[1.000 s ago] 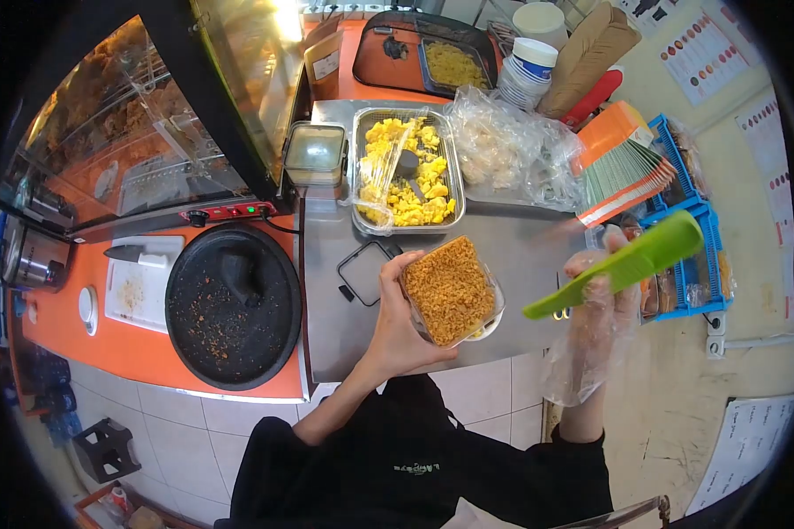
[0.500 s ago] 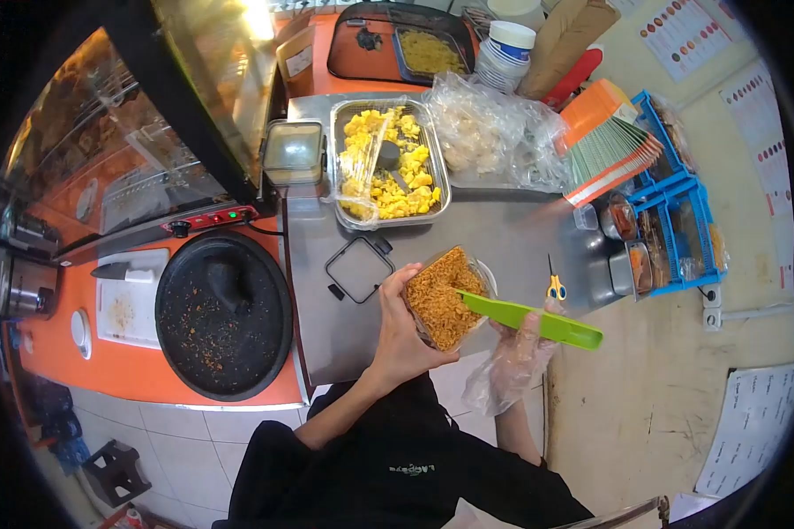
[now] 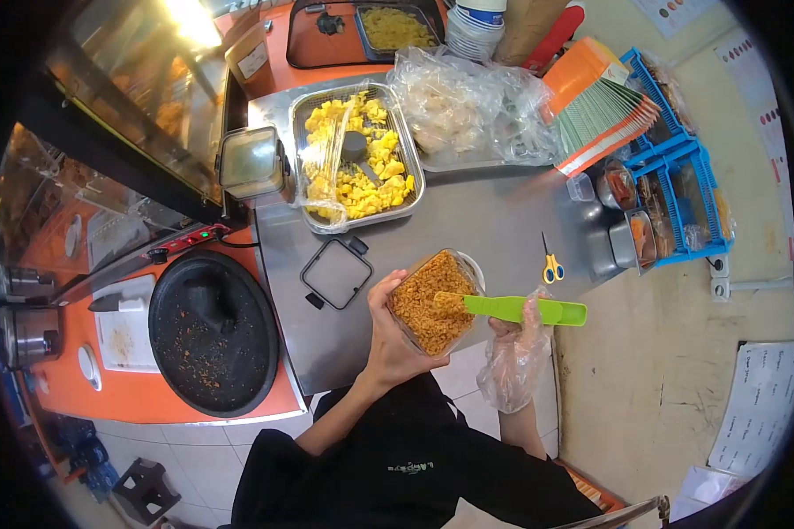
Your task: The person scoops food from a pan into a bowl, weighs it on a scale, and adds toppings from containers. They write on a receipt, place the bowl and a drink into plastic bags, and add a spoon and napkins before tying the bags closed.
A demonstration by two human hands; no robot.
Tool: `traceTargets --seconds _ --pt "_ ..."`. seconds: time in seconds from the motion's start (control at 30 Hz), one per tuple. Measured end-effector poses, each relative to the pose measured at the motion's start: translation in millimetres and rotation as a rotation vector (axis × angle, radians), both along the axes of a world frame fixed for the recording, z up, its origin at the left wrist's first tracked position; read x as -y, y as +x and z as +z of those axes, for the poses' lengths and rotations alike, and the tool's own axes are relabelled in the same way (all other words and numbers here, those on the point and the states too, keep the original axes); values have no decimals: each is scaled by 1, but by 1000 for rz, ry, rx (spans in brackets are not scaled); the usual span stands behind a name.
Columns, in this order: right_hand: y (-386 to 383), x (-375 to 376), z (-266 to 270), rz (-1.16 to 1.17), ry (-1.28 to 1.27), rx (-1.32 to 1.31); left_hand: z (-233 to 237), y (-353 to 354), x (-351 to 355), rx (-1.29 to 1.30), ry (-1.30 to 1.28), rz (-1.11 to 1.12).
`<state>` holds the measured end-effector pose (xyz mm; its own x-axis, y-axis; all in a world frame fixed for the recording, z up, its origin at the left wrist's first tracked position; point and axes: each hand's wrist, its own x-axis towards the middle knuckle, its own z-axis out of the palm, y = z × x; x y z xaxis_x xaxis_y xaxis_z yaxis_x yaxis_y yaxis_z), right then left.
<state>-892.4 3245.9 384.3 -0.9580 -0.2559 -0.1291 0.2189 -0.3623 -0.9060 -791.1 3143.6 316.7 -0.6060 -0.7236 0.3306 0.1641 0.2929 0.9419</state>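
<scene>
My left hand (image 3: 395, 342) is closed round a clear square container (image 3: 474, 310) full of orange-brown crumbs (image 3: 430, 319). In my right hand (image 3: 513, 361), which wears a thin clear plastic glove, is a green plastic spoon (image 3: 563, 312). The spoon's left end is in the crumbs and coated with them; its other end sticks out to the right past my fingers. A pale round rim shows behind the container, mostly hidden. On the steel counter to the left lies a black-edged clear lid (image 3: 336, 273), apart from both hands.
A tray of yellow pieces (image 3: 362, 194) stands behind, beside plastic bags (image 3: 468, 106). Yellow-handled scissors (image 3: 552, 268) lie right, near metal tubs (image 3: 633, 242) and blue baskets (image 3: 679, 194). Left are a black stone mortar (image 3: 212, 370), a cutting board with a knife (image 3: 125, 331) and a lit glass cabinet (image 3: 141, 79).
The camera view has shifted and turned. The green spoon now lies more level, with its left end down among the crumbs. Both hands keep their holds.
</scene>
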Motion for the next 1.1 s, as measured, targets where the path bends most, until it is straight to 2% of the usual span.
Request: traceTargets --seconds 0.1,0.2,0.3,0.4,0.5,0.6,0.7,0.8,0.9,1.0,1.1 --pt "-12 -7 -1 43 -56 268 -2 -1 0 -7 5 30" --pt "-19 -6 -3 -22 -141 281 -4 6 4 -26 25 82" --pt "-26 -10 -19 -155 -167 164 -3 27 19 34 -24 182" --pt "-26 -21 -56 -242 -50 -2 3 50 34 76 -19 271" --pt "-25 -24 -90 -302 52 -124 10 67 45 102 -84 347" --pt "-22 -13 -102 -314 64 -302 10 83 47 171 -149 399" --pt "-26 -23 -121 -244 174 -477 2 93 41 181 -132 409" --pt "-20 -42 -115 -38 114 -756 -2 101 35 164 -92 368" --pt "-34 -66 -124 258 112 -1084 3 100 26 122 54 349" --pt "-38 -74 -110 389 378 -1333 -8 106 21 98 75 332" --pt "-40 -82 -101 545 431 -1440 -23 115 12 86 40 321"
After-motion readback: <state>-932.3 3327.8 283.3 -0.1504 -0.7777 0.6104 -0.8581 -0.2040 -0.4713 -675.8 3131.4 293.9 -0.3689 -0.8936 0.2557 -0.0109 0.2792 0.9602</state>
